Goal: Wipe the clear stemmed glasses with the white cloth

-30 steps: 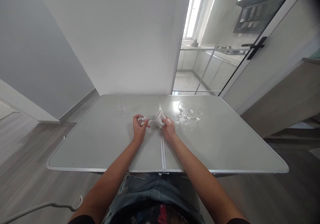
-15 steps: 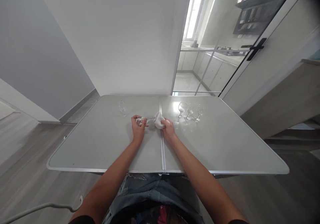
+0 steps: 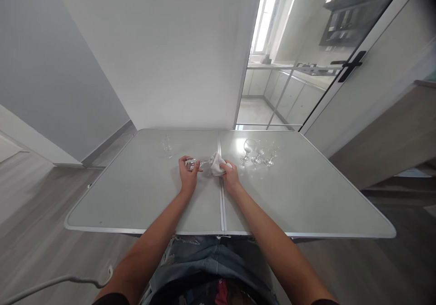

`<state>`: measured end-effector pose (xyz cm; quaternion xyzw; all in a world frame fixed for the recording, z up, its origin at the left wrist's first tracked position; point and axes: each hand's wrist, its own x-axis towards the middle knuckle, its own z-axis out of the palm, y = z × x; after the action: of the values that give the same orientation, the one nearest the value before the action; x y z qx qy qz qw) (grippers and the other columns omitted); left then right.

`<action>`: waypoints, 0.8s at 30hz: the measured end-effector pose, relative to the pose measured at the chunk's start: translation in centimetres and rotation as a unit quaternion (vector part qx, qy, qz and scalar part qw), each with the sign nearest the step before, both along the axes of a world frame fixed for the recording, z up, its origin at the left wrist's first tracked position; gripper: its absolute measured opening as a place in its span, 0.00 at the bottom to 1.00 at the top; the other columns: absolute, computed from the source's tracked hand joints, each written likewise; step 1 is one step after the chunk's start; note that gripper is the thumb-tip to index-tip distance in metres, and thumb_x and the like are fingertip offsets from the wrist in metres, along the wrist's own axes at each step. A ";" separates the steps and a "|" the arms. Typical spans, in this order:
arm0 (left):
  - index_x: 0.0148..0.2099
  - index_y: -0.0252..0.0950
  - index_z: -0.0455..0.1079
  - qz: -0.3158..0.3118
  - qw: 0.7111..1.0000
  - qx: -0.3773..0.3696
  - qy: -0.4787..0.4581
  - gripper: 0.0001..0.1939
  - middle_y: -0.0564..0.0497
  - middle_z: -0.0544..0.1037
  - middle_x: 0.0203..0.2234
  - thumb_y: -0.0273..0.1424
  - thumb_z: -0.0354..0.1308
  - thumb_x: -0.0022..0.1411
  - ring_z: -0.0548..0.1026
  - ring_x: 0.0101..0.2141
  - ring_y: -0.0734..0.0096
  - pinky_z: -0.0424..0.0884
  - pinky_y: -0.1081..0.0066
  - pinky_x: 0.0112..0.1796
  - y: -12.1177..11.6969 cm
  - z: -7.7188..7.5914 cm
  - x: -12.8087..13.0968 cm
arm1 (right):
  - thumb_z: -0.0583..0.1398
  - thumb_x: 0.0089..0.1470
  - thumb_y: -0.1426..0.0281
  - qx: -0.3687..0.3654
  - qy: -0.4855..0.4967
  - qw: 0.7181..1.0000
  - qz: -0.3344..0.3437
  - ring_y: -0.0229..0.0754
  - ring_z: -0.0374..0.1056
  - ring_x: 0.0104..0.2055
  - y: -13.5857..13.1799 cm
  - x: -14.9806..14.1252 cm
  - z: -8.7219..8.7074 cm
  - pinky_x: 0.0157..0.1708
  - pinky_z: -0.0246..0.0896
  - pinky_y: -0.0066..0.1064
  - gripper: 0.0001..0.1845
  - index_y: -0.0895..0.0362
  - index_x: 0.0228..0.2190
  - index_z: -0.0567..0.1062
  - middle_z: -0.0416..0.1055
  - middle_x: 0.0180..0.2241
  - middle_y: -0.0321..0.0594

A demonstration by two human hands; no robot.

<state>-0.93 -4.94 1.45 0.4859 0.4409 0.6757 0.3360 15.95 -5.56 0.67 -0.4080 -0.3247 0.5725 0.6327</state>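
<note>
My left hand (image 3: 188,173) is wrapped round the bowl of a clear stemmed glass (image 3: 204,162), which lies sideways with its stem to the right. A white cloth (image 3: 217,164) covers the foot end of that glass. Pinching the cloth from the right is my right hand (image 3: 230,174); the foot itself is hidden under the fabric. Both hands are above the middle of the table, close to its seam.
On the grey folding table (image 3: 136,196), another stemmed glass (image 3: 166,147) stands at the back left. Three stemmed glasses (image 3: 246,150) stand together right of the seam. A white wall (image 3: 177,68) and a glass door (image 3: 293,82) rise behind the table.
The cloth has shifted slightly in shape around the foot end of the glass. Both hands keep nearly the same place and grip.
</note>
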 end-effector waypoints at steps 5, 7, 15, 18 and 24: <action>0.50 0.41 0.61 -0.048 0.999 -0.011 0.007 0.24 0.50 0.65 0.44 0.44 0.66 0.57 0.72 0.36 0.74 0.80 0.71 0.27 0.0 -0.3 0.1 | 0.65 0.44 0.63 0.009 -0.029 0.999 -0.041 0.38 0.64 0.29 0.0 0.2 0.4 0.29 0.60 0.29 0.14 0.56 0.33 0.77 0.69 0.26 0.35; 0.49 0.41 0.62 -0.088 0.996 -0.007 0.010 0.24 0.50 0.66 0.43 0.43 0.67 0.56 0.73 0.36 0.72 0.80 0.72 0.27 -0.2 -0.2 0.4 | 0.65 0.44 0.64 0.045 -0.080 0.994 -0.055 0.42 0.67 0.34 -0.2 0.4 1.0 0.34 0.62 0.30 0.16 0.55 0.37 0.78 0.73 0.30 0.37; 0.46 0.40 0.66 -0.111 0.994 -0.005 0.013 0.23 0.50 0.71 0.40 0.44 0.67 0.55 0.73 0.30 0.74 0.74 0.76 0.22 -0.7 0.2 0.2 | 0.64 0.44 0.71 0.186 -0.321 0.923 0.099 0.41 0.63 0.30 -1.6 -0.2 2.0 0.34 0.57 0.31 0.09 0.52 0.32 0.80 0.74 0.28 0.35; 0.47 0.39 0.67 -0.108 0.994 -0.001 0.010 0.22 0.50 0.72 0.38 0.45 0.66 0.56 0.71 0.25 0.77 0.71 0.77 0.20 -0.7 0.2 0.0 | 0.63 0.47 0.68 0.163 -0.312 0.926 0.140 0.36 0.58 0.25 -1.4 -0.1 1.9 0.27 0.52 0.28 0.05 0.55 0.28 0.78 0.68 0.22 0.32; 0.47 0.37 0.69 -0.105 0.994 -0.008 -0.010 0.20 0.51 0.73 0.32 0.46 0.62 0.60 0.68 0.21 0.79 0.69 0.78 0.18 -0.5 0.2 0.0 | 0.65 0.47 0.58 0.068 -0.145 0.975 0.157 0.36 0.55 0.23 -0.8 -0.2 1.7 0.23 0.50 0.28 0.15 0.57 0.23 0.73 0.62 0.19 0.33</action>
<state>-0.96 -5.46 1.62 0.5202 0.3891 0.6381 0.4134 15.74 -6.32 2.33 -0.3867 -0.5110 0.5760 0.5074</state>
